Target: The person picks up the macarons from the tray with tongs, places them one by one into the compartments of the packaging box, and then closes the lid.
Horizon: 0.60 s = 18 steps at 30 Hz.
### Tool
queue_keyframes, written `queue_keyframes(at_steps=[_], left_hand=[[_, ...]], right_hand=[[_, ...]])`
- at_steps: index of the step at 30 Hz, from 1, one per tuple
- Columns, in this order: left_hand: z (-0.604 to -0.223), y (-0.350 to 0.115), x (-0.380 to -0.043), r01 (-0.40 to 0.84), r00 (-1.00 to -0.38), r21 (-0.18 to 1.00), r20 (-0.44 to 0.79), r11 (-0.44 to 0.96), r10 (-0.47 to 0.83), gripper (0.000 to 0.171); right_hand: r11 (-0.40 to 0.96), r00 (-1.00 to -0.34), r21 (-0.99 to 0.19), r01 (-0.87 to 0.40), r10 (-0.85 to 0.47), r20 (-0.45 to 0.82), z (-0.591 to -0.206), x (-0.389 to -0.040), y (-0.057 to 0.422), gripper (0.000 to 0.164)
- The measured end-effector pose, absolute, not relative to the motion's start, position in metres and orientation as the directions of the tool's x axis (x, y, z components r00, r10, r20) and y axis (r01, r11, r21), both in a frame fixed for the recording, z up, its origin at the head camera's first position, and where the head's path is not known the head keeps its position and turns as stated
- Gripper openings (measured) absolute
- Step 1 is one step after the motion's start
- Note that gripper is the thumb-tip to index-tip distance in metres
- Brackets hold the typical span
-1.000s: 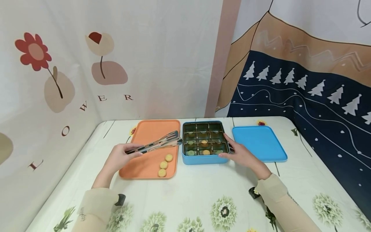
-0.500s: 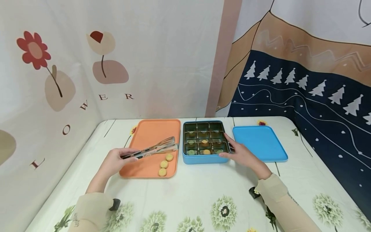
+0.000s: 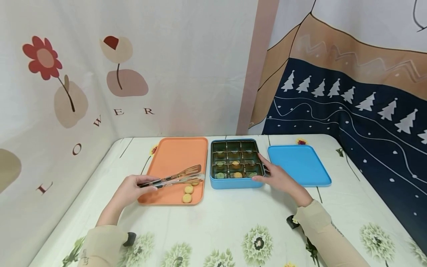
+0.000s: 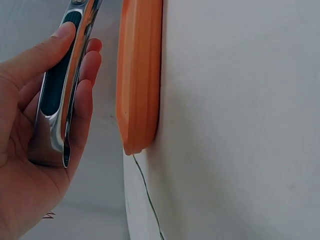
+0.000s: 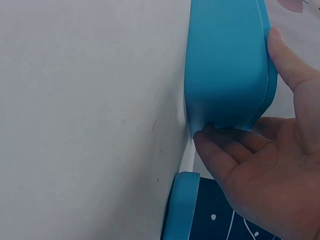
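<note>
My left hand [image 3: 128, 189] holds a pair of metal tongs [image 3: 191, 171] with dark grips, thumb on one arm and fingers on the other in the left wrist view. The tips, slightly apart, overlap the farthest of three round yellow cookies on the orange tray [image 3: 178, 150], partly hiding it. The other two, a middle cookie [image 3: 188, 189] and a near cookie [image 3: 186, 198], show fully. My right hand [image 3: 278, 181] grips the near right corner of the blue box [image 3: 237, 183], thumb at its rim and fingertips against its side. Green and yellow cookies sit in its front compartments.
A flat blue lid [image 3: 298, 165] lies right of the box. The orange tray stands close to the box's left side. A flower-print cloth [image 3: 217, 222] covers the table, and printed curtains [image 3: 183, 74] rise behind it.
My left hand has drawn back to the left and lower with the tongs, whose tips went from beside the box to over the farthest cookie. The right hand stays on the box.
</note>
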State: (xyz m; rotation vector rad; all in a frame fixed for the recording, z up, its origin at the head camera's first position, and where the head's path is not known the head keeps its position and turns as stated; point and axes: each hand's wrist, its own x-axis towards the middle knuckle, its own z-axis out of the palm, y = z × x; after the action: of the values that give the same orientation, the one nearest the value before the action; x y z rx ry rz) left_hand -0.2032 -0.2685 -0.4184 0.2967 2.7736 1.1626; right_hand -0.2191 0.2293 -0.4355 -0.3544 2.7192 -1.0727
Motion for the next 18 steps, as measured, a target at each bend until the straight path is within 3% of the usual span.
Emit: queue_keyframes(at_steps=[18], left_hand=[[-0.4243, -0.2685, -0.2065, 0.177, -0.974, 0.62, -0.001, 0.764, 0.227, 0.026]], right_hand=[[0.706, -0.953, -0.694, -0.138, -0.285, -0.099, -0.434, -0.218, 0.2287, 0.1]])
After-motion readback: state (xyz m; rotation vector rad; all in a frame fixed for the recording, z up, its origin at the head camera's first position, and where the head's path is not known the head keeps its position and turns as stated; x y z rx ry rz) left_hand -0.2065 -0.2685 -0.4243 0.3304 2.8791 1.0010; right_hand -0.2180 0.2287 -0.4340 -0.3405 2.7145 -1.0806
